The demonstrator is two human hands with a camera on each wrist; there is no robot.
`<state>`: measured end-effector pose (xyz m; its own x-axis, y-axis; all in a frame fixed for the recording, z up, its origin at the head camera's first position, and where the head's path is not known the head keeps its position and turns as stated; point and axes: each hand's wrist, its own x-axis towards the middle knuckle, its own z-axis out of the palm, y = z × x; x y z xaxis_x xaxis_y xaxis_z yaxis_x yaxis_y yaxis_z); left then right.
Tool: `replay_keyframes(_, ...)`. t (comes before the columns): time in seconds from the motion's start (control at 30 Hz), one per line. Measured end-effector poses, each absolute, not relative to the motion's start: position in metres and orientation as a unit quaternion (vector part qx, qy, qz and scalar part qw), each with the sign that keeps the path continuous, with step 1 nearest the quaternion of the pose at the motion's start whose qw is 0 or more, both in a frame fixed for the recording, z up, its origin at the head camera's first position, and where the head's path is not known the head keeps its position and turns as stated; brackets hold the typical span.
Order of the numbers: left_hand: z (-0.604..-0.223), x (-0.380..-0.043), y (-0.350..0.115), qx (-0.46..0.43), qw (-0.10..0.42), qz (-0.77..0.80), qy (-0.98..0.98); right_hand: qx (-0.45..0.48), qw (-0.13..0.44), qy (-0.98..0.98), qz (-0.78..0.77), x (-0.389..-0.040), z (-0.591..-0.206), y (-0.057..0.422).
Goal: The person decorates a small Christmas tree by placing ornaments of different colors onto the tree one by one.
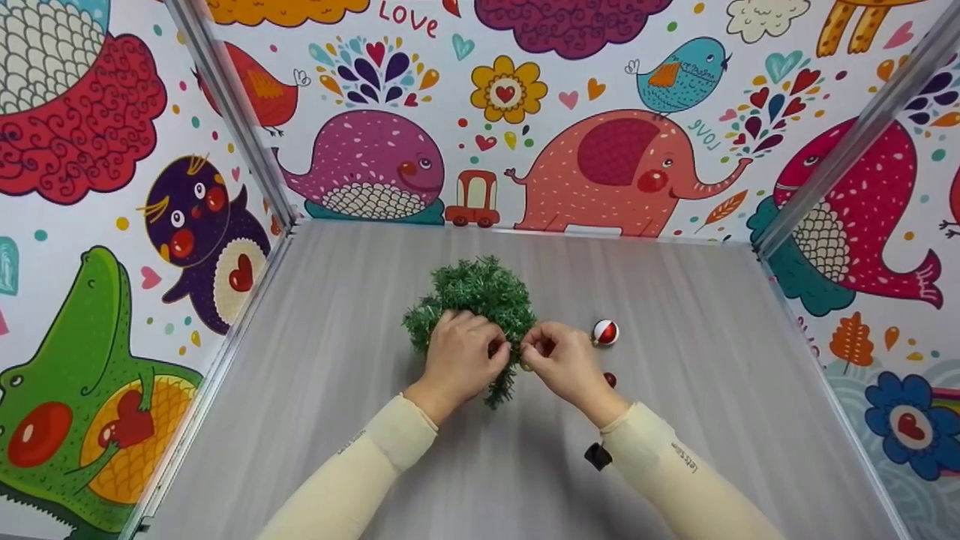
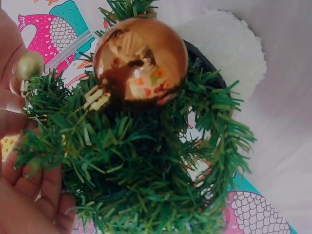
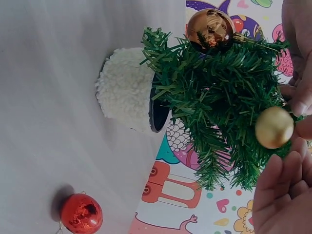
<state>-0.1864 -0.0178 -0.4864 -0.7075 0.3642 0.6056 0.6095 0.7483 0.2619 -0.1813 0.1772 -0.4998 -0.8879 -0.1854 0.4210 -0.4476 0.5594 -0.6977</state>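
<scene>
At a small green tree (image 1: 480,289), the left hand (image 1: 461,352) pinches a branch; the right hand (image 1: 562,360) pinches a gold bauble (image 3: 274,127). Red baubles (image 1: 609,330) lie right of the tree.

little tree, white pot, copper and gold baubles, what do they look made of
Tree: probably plastic, from its thin, faintly shiny strips. Pot: likely fleecy fabric cover, by its nubbly white surface. Copper bauble: glossy, clear reflections, plastic or glass. Gold bauble: satin, soft sheen, perhaps plastic.
</scene>
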Motion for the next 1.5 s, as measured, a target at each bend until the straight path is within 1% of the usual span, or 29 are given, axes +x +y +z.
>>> replay_keyframes(0.13,-0.488,-0.187,-0.017,-0.271,0.27,-0.22,-0.897,0.175,0.145,-0.874,0.43,-0.181,-0.5,0.177)
replay_keyframes(0.33,-0.489,-0.186,-0.015,-0.27,0.267,-0.217,-0.899,0.173,0.151,-0.883,0.41,-0.18,-0.499,0.178)
replay_keyframes(0.8,-0.49,-0.185,-0.017,-0.271,0.277,-0.217,-0.896,0.201,0.187,-0.844,0.462,-0.181,-0.5,0.181)
replay_keyframes(1.07,-0.492,-0.184,-0.023,-0.297,0.303,-0.227,-0.877,0.207,0.213,-0.825,0.48,-0.181,-0.506,0.187)
replay_keyframes(1.2,-0.492,-0.182,-0.029,-0.307,0.308,-0.23,-0.871,0.209,0.229,-0.818,0.484,-0.181,-0.509,0.191)
replay_keyframes(1.33,-0.494,-0.179,-0.036,-0.295,0.302,-0.229,-0.877,0.199,0.227,-0.821,0.484,-0.182,-0.514,0.197)
replay_keyframes(1.5,-0.5,-0.176,-0.042,-0.272,0.305,-0.223,-0.885,0.171,0.203,-0.842,0.47,-0.181,-0.524,0.207)
